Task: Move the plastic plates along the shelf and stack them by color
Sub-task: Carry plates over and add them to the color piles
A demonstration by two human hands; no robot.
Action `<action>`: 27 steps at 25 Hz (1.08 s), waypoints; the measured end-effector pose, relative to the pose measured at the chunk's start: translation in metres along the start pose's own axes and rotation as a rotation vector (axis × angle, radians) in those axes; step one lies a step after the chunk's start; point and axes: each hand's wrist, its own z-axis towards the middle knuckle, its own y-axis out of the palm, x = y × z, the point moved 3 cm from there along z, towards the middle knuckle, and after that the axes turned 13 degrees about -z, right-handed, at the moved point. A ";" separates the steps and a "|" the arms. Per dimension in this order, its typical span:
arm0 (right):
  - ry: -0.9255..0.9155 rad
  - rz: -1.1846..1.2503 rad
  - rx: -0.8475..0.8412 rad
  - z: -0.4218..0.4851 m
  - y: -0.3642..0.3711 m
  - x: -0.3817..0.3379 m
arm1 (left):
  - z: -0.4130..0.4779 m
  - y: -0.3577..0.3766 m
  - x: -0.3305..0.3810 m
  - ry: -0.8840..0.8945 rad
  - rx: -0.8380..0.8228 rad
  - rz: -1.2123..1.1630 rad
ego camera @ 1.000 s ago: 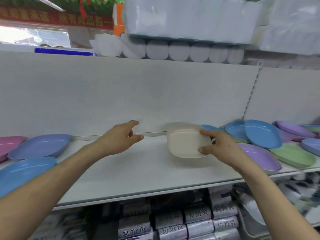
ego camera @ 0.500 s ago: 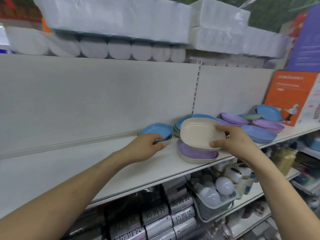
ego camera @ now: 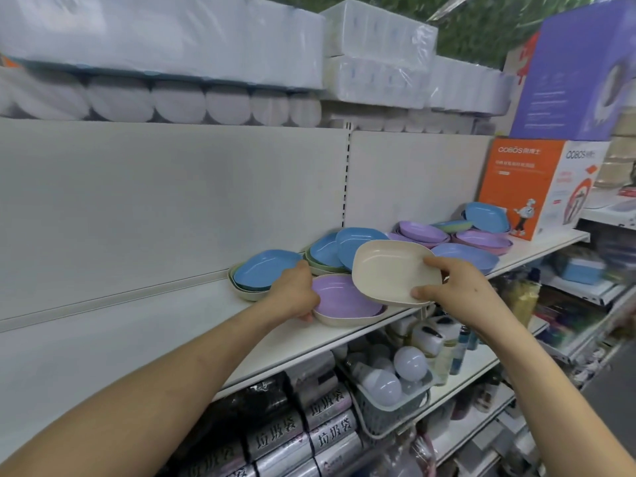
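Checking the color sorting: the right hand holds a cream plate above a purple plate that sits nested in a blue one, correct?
Not quite. The head view shows the right hand holding the cream plate above the purple plate, but that one sits nested in a cream bottom plate, not blue.

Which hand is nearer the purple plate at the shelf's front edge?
Left hand: it touches the purple plate's left rim. Right hand holds the cream plate above its right side.

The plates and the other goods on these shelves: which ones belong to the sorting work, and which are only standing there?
Part of the job:
- beige plate, held in the right hand
- purple plate at the left hand
- blue plates
- purple stack

Just standing there:
- orange box
- light bulbs in a basket
- tissue packs
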 end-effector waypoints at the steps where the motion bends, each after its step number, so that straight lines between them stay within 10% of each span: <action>1: 0.005 0.002 -0.005 -0.001 0.001 0.002 | 0.001 -0.002 -0.001 0.014 0.010 0.030; 10: -0.006 0.047 -0.044 -0.005 0.008 -0.006 | -0.015 -0.044 0.009 0.164 0.150 0.432; 27: -0.369 0.206 -0.208 -0.026 0.081 -0.185 | -0.146 -0.218 -0.131 0.016 0.453 -0.118</action>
